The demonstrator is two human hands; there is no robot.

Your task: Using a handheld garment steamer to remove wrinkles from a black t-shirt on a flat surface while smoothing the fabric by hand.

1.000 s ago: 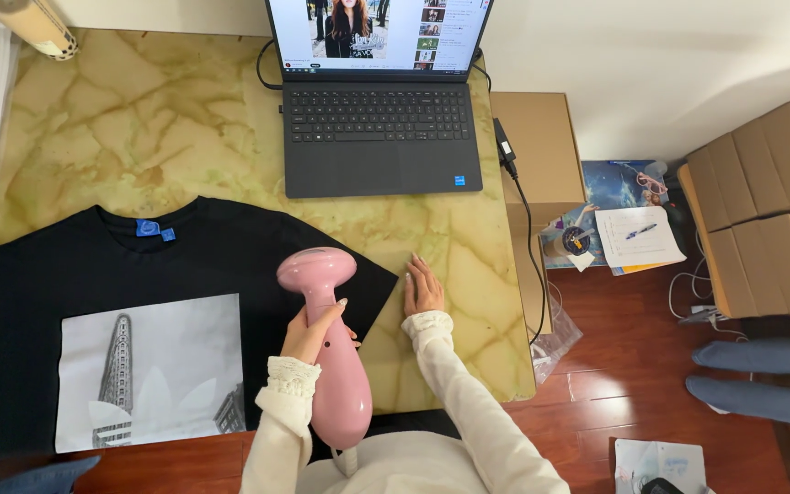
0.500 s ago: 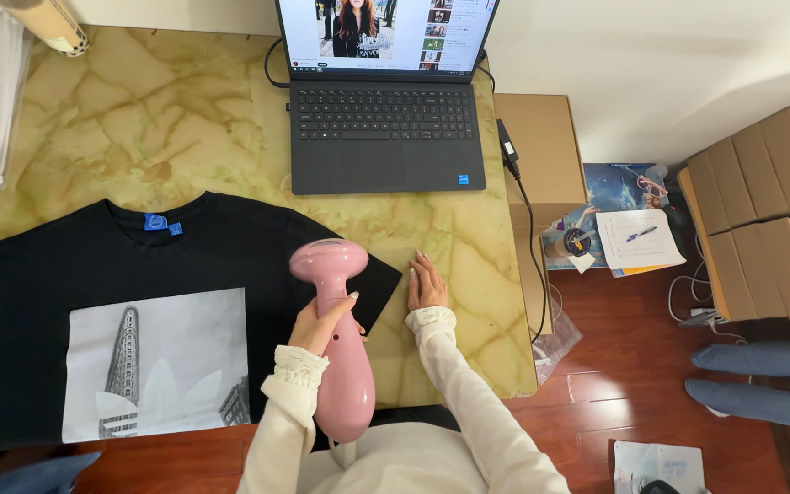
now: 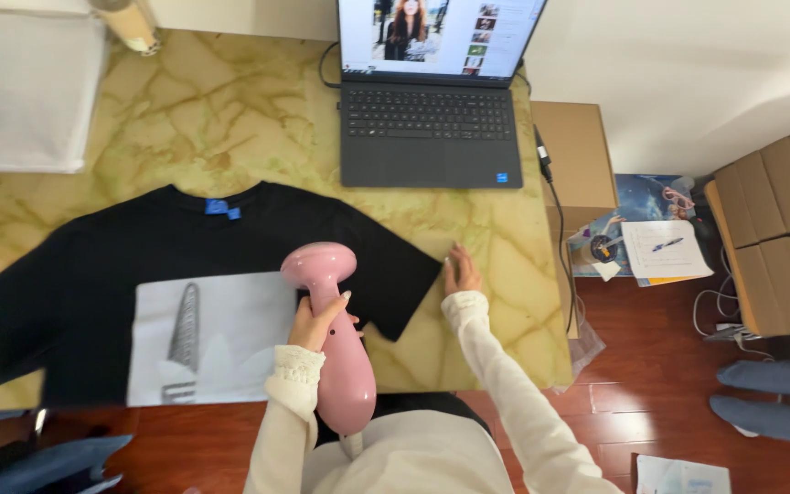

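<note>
A black T-shirt (image 3: 102,265) with a grey printed picture lies flat on the marbled yellow table (image 3: 230,119). My left hand (image 3: 314,320) grips a pink handheld garment steamer (image 3: 336,348), its head over the shirt near the right sleeve. My right hand (image 3: 460,271) rests flat on the table just right of that sleeve's edge, fingers together, holding nothing.
An open black laptop (image 3: 427,110) stands at the table's far edge with a cable running off the right side. A white folded cloth (image 3: 20,91) lies far left. Cardboard boxes (image 3: 779,229), papers (image 3: 660,247) and another person's legs (image 3: 770,393) are on the wooden floor to the right.
The steamer and my left hand have shifted slightly left over the shirt. My right hand stays flat on the table by the sleeve.
</note>
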